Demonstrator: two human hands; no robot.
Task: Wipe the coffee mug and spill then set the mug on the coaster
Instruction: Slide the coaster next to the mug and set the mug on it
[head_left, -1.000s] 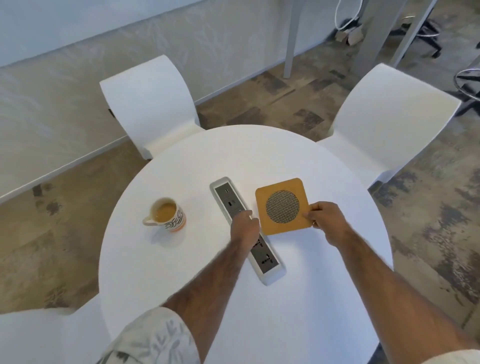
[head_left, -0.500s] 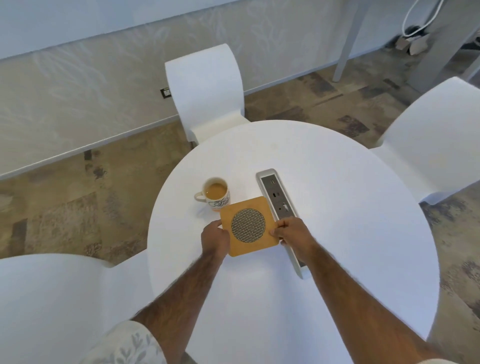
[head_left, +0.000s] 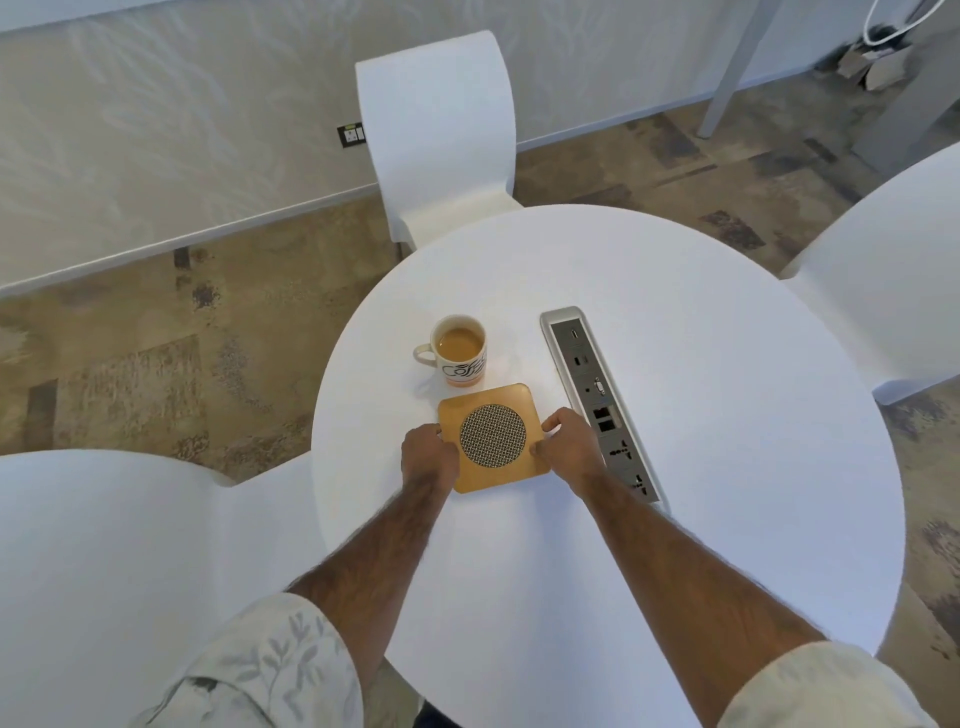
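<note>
While the mug (head_left: 462, 351) stands upright on the round white table (head_left: 727, 467), toward its left edge and full of light brown coffee, its handle points left, out over that edge. Just nearer the person lies the coaster (head_left: 493, 438), a tan square with a round woven patch in its middle; its far edge sits right beside the mug's base, and whether the two touch cannot be told. The left hand (head_left: 429, 460) grips the coaster's left edge, fingers curled together on it with the thumb near the rim. The right hand (head_left: 569, 446) clamps the right edge, thumb and fingers pinched on the near right corner. The coaster looks flat on the table. No spill shows on the white top around the mug.

To the right of the coaster a grey socket strip (head_left: 602, 405) is set into the table, running from mid-table toward the near right edge; the right hand lies just beside it. Three white chairs (head_left: 439, 140) surround the table: one beyond the far edge, one at the right, one at the near left. Both forearms are bare below rolled pale sleeves (head_left: 270, 670) with a leaf print.
</note>
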